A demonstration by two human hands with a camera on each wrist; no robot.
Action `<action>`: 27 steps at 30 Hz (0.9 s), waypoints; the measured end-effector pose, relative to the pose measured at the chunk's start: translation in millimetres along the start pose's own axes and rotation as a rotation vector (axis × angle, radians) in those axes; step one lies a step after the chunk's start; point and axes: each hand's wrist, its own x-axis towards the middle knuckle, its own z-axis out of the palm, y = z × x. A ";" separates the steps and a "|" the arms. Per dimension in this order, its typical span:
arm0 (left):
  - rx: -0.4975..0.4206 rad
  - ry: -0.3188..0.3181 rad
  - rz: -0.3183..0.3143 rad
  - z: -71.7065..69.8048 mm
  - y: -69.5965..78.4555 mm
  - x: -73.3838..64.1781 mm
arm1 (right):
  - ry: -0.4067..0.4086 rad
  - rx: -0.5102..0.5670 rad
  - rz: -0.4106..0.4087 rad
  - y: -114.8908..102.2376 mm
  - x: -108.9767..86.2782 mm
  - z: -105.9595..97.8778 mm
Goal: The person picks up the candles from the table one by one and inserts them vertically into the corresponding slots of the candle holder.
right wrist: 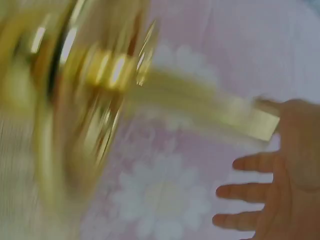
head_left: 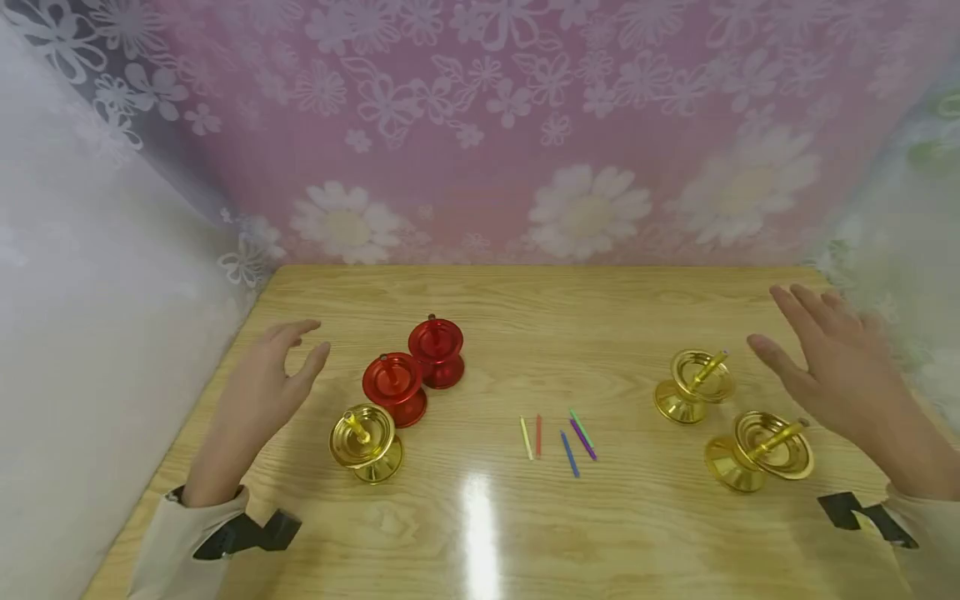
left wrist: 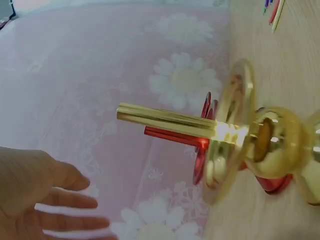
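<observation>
My left hand [head_left: 258, 392] is raised at the left of the table with its thumb and fingers apart, holding nothing. Nearest to it stands a gold candle holder [head_left: 378, 467], a shallow dish with an upright stem on a round foot. Two red candle holders [head_left: 393, 382] [head_left: 437, 343] stand in a slanting row behind that one. At the right, my right hand [head_left: 840, 367] is spread and empty beside two more gold candle holders [head_left: 678, 404] [head_left: 731, 465]. In the right wrist view, a blurred gold candle holder [right wrist: 75, 125] fills the left side, its stem overlapping the hand [right wrist: 295, 160].
Several thin coloured sticks [head_left: 538, 436] lie loose mid-table, between the two groups of holders. A pink flowered covering [head_left: 480, 192] rises behind the wood-grain table [head_left: 525, 325], with pale coverings at the left [head_left: 90, 317] and right.
</observation>
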 end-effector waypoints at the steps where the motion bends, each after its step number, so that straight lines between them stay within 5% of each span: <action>1: -0.022 0.013 0.011 -0.4 -2.2 -6.1 | 0.029 0.014 -0.024 -9.2 -1.7 0.8; 7: -0.055 0.044 0.136 10.1 -19.1 -38.2 | 0.149 0.098 -0.129 -81.3 -8.3 12.1; 10: -0.095 0.014 0.192 21.5 -26.2 -50.1 | 0.142 0.141 -0.148 -113.8 -6.9 23.4; 15: -0.292 -0.094 0.202 39.2 -36.9 -67.3 | -0.040 0.194 -0.128 -156.8 3.5 55.6; 20: -0.463 -0.110 0.186 49.5 -41.9 -74.9 | -0.216 0.229 -0.114 -188.7 13.0 90.1; 23: -0.447 -0.129 0.161 54.1 -39.3 -75.8 | -0.269 0.241 -0.099 -203.1 16.4 103.5; 27: -0.273 -0.141 0.123 60.2 -29.8 -75.6 | -0.302 0.214 -0.079 -215.7 17.6 116.0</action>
